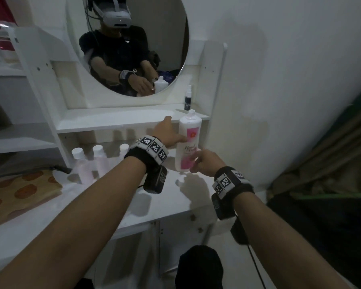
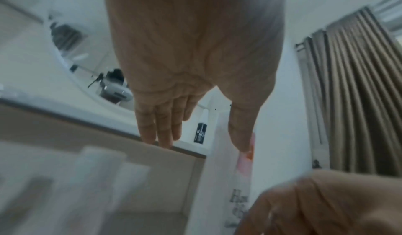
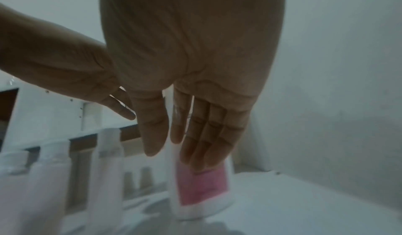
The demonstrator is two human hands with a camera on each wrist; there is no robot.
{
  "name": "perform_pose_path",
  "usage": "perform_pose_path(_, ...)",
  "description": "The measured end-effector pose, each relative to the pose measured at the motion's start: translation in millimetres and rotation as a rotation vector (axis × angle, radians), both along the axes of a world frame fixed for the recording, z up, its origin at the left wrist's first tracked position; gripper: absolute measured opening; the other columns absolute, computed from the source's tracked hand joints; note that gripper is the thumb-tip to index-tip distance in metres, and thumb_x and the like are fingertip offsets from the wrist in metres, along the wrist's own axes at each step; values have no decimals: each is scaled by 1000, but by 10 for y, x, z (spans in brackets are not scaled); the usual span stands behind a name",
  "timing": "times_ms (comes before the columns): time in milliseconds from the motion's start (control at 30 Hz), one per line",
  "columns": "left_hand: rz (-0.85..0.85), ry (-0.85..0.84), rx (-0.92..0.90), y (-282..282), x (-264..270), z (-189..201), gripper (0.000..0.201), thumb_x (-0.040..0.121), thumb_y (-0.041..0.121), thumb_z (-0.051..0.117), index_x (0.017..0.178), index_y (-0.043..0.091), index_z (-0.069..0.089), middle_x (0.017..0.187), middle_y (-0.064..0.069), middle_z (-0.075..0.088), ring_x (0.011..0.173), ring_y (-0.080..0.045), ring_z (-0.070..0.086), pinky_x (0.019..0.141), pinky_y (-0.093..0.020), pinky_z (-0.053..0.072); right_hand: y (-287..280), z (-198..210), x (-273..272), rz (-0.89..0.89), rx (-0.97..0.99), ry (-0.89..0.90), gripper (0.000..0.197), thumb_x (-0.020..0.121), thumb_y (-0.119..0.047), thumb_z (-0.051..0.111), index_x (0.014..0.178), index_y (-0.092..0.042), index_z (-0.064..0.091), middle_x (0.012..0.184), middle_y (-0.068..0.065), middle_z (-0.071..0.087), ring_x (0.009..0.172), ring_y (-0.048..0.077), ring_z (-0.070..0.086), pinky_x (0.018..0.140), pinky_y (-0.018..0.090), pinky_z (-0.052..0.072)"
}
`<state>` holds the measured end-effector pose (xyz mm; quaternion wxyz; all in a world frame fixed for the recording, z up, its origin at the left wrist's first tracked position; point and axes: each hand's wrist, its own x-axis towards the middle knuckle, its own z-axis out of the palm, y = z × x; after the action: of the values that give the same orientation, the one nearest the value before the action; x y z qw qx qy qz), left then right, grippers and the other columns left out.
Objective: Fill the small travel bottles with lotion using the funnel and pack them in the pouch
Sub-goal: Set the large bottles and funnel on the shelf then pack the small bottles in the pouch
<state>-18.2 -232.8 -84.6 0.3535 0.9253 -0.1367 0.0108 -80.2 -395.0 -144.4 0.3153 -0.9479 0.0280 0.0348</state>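
A tall white lotion bottle with a pink label stands upright at the right end of the white vanity top. My left hand reaches to its left side with straight fingers, the thumb touching the label. My right hand is at the bottle's lower right, straight fingers brushing the pink label. Neither hand grips it. Three small capped travel bottles stand in a row to the left. A tan pouch with orange spots lies at the far left.
A small white piece lies on the top in front of the big bottle; I cannot tell what it is. A dark spray bottle stands on the shelf under the round mirror. A wall is close on the right.
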Motion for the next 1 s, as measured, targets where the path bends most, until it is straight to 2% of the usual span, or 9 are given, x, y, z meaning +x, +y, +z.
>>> perform_pose_path(133, -57, 131, -302, -170, 27, -109, 59, 71, 24, 83, 119, 9, 52, 122, -9, 63, 111, -27, 60, 95, -41, 49, -22, -82, -190, 40, -115, 75, 61, 78, -23, 81, 135, -20, 57, 119, 4, 65, 104, 18, 59, 84, 24, 42)
perform_pose_path(233, -59, 136, -378, -221, 98, -182, 57, 70, 25, 83, 119, 9, 58, 117, -9, 67, 106, -26, 63, 89, -38, 51, 129, -166, -205, 104, -152, 101, 69, 78, -25, 81, 140, -18, 51, 133, 5, 58, 119, 22, 55, 88, 22, 37)
perform_pose_path(333, -69, 119, -409, -245, 173, -228, 49, 73, 24, 81, 115, 9, 62, 113, -8, 69, 103, -25, 64, 90, -39, 51, 268, -231, -177, 155, -206, 90, 62, 83, -24, 78, 139, -21, 53, 137, 5, 57, 124, 22, 54, 92, 22, 35)
perform_pose_path(567, -74, 82, -393, -237, 289, -239, 55, 69, 31, 83, 115, 11, 60, 108, -4, 68, 97, -22, 63, 87, -37, 51, 199, -201, -100, 118, -238, 17, 29, 88, -24, 67, 117, -25, 67, 117, 5, 67, 103, 22, 63, 93, 30, 49)
perform_pose_path(633, -79, 79, -375, -225, 316, -257, 55, 66, 34, 84, 112, 13, 61, 104, -3, 69, 96, -22, 64, 88, -40, 52, 74, 6, -72, 103, -131, -31, 26, 85, -20, 72, 111, -25, 69, 109, 1, 68, 93, 16, 63, 88, 31, 50)
perform_pose_path(700, -87, 56, -347, -208, 324, -269, 58, 60, 43, 83, 106, 14, 63, 98, -2, 70, 91, -21, 65, 84, -40, 53, -51, 372, -70, 76, 55, -128, 28, 84, -18, 74, 111, -22, 71, 93, -1, 68, 75, 7, 60, 73, 25, 48)
perform_pose_path(767, -98, 36, -311, -202, 356, -281, 57, 59, 46, 79, 104, 14, 64, 97, -3, 71, 89, -22, 66, 79, -39, 54, -123, 816, -74, 46, 210, -277, 27, 85, -16, 72, 112, -20, 71, 87, -1, 66, 68, 4, 57, 64, 20, 45)
perform_pose_path(900, -104, 15, -261, -224, 459, -346, 26, 74, 25, 73, 97, 16, 65, 92, -1, 71, 88, -22, 68, 77, -39, 57, -86, 1445, 128, -19, 105, -537, 27, 89, -22, 67, 116, -23, 70, 97, -5, 66, 84, 8, 60, 79, 23, 50)
perform_pose_path(1000, -88, -1, -245, -232, 472, -347, 22, 78, 19, 72, 97, 12, 63, 92, -4, 70, 86, -22, 67, 77, -37, 57, 5, 1568, 338, -4, -124, -485, 30, 90, -25, 65, 119, -23, 69, 115, 1, 68, 103, 16, 62, 94, 29, 49)
